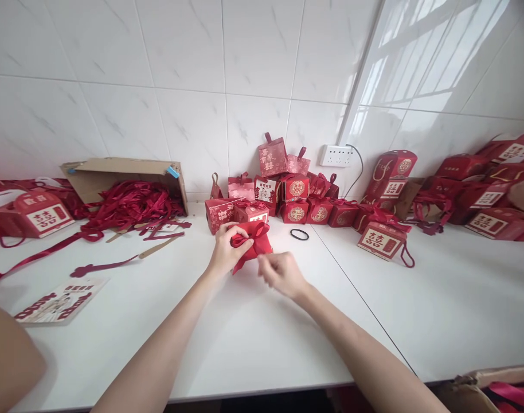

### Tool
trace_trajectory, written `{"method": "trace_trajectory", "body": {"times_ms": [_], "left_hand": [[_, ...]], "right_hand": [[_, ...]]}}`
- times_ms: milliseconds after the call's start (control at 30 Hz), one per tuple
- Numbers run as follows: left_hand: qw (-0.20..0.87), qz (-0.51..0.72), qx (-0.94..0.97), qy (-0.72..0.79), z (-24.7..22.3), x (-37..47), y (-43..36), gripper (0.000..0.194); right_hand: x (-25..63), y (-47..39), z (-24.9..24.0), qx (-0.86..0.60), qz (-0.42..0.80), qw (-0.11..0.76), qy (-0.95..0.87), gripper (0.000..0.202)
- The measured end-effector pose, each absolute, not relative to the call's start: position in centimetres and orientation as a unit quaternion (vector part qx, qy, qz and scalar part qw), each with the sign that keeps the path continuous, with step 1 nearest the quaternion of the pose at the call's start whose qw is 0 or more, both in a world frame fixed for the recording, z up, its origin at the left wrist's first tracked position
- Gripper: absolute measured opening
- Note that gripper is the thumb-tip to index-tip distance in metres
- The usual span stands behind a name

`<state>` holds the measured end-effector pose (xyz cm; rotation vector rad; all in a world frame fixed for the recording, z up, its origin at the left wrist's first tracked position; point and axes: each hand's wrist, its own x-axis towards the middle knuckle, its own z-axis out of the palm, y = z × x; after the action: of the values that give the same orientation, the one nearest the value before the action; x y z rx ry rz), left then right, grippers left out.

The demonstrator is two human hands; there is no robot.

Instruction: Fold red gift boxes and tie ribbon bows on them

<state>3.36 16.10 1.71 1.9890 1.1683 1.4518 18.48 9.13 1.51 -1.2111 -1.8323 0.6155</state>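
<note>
Both forearms reach over the white table (pixel 253 338) to a small red box (pixel 262 244) resting near its middle. Left hand (pixel 227 252) pinches the red ribbon (pixel 249 232) on top, likely steadying a loop. Right hand (pixel 281 274), fingers curled narrow, seems to grip a ribbon end. Finished boxes (pixel 296 201) pile beyond; a hair tie (pixel 299 234) lies alongside.

One head-worn view, looking forward and down over both forearms, close above the hands (pixel 253 261), with the counter (pixel 245 332) beneath and the tiled wall (pixel 180 86) beyond them.
</note>
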Motion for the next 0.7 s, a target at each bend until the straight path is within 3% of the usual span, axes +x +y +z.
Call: {"method": "trace_trajectory", "body": {"times_ms": [67, 133, 233, 367, 700], "left_hand": [[0.205, 0.514, 0.718, 0.422, 1.8, 3.3, 16.1, 0.008], [0.199, 0.505, 0.722, 0.429, 2.0, 3.3, 15.9, 0.010], [0.187, 0.489, 0.732, 0.436, 2.2, 3.6, 15.5, 0.008], [0.175, 0.487, 0.741, 0.427, 2.2, 3.8, 15.3, 0.004], [0.186, 0.491, 0.740, 0.420, 1.9, 3.5, 15.5, 0.007]], "right_hand": [[16.9, 8.3, 1.1, -0.483, 0.369, 0.323, -0.726, 0.044], [15.5, 8.0, 0.6, -0.483, 0.492, 0.284, -0.667, 0.038], [14.1, 8.3, 0.1, -0.468, 0.616, 0.339, -0.536, 0.028], [13.5, 8.8, -0.1, -0.446, 0.628, 0.419, -0.481, 0.033], [14.0, 8.5, -0.4, -0.414, 0.617, 0.387, -0.546, 0.034]]}}
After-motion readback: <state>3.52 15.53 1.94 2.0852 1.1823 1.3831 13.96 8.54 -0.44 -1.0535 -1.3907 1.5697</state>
